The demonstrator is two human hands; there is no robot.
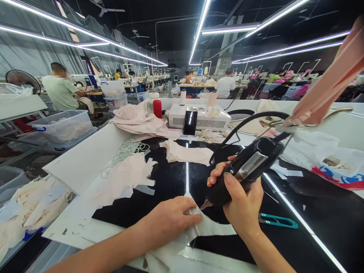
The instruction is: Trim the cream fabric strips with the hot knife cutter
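Observation:
My right hand is wrapped around a black corded handheld tool with a metal plate on its side. The tool's tip points down and left, close to a white fabric piece on the glossy black tabletop; whether it touches is unclear. At the near edge, my left hand grips that fabric between thumb and fingers, beside the tip. A pink cloth strip is tied at the tool's cord end and runs up to the right. Teal thread snips lie right of my right wrist.
Pale fabric pieces and a fabric stack lie ahead. Behind them stand a phone, a white vented box and a red cup. The black cord arches overhead; a plastic bag sits right. Co-workers sit beyond.

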